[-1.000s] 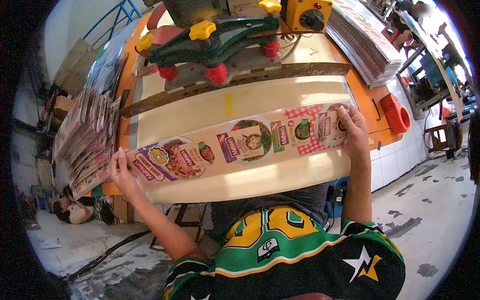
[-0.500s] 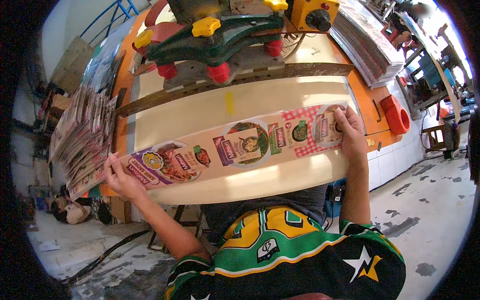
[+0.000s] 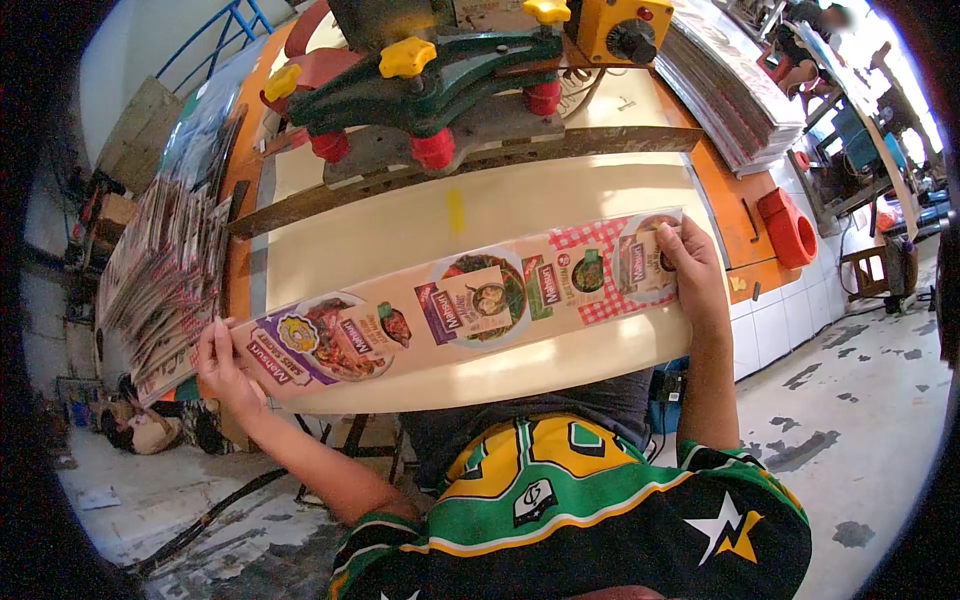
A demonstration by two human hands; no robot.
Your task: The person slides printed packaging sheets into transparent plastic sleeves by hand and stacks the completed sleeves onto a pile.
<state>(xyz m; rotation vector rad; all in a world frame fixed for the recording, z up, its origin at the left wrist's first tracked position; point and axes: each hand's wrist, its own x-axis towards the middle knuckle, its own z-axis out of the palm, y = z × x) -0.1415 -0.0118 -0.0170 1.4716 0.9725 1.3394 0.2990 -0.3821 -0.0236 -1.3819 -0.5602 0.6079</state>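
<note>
A long printed strip (image 3: 408, 310) with pictures of food bowls, sauce packets and a red checked pattern stretches between my two hands. It tilts, its right end higher in view, over the cream work surface (image 3: 340, 245) of a machine. My left hand (image 3: 232, 372) pinches the strip's left end. On the right end, my right hand (image 3: 692, 262) grips with the thumb on top and the other fingers partly hidden beneath. Beyond the strip stands the machine's dark green clamp frame (image 3: 460, 68), with yellow knobs and red feet, behind a long metal bar (image 3: 620, 142).
A fanned pile of printed strips (image 3: 165, 285) lies at the left edge of the orange table (image 3: 722, 190). Flat stacked sheets (image 3: 735, 95) rest at the back right. A red ring-shaped part (image 3: 786, 228) sits at the right edge. Another person (image 3: 800, 60) is far back right.
Both hands have shifted slightly left with the strip, my left hand farther than my right. The strip's left end now sits a little lower in view.
</note>
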